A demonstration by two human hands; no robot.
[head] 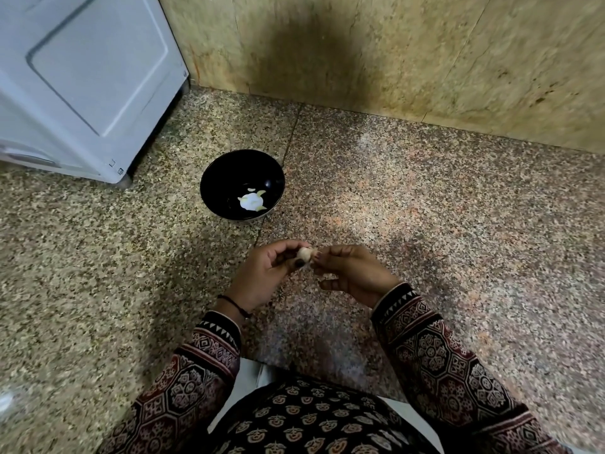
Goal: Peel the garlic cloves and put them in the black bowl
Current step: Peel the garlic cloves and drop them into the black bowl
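Garlic (303, 253) is pinched between your left hand (262, 276) and right hand (352, 273), both gripping it; the bowl (218, 172) beyond holds pale pieces (250, 201).

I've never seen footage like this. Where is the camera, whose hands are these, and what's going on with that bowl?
There is no machine here. A person wears one wide-angle camera on the head, looking down, so you see their own two bare hands. The left hand holds a garlic clove, and the right hand pinches its tip, apparently to peel off the skin. Beyond them a black bowl stands on a speckled stone surface, with a few pale pieces inside, likely peeled garlic. A white appliance stands at the upper left.
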